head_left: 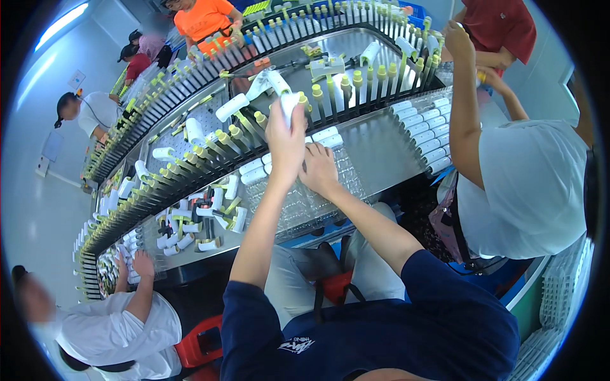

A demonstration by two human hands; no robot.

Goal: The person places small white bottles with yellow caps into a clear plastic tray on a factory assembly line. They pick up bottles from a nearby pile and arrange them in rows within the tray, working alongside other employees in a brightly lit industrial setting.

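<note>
My left hand [284, 141] is raised at the line of upright pegs, fingers wrapped round a white plastic cylinder [289, 104]. That cylinder is beside a yellow-green peg tip [304, 101]; whether they touch I cannot tell. Below and to the right, my right hand [319, 170] rests over a clear plastic tray [346, 174], fingers stretched toward a row of white cylinders [325, 134] along its far side. Nothing shows in the right hand, though its palm side is hidden. More white cylinders [253, 170] lie in the tray left of my hands.
Curving rows of black pegs with yellow-green tips [203, 152] border the metal table [387, 149]. Loose white T-shaped parts [203, 216] pile at the left. Another tray of white cylinders [429, 136] lies right. Co-workers sit close on the left [121, 324] and right [534, 184].
</note>
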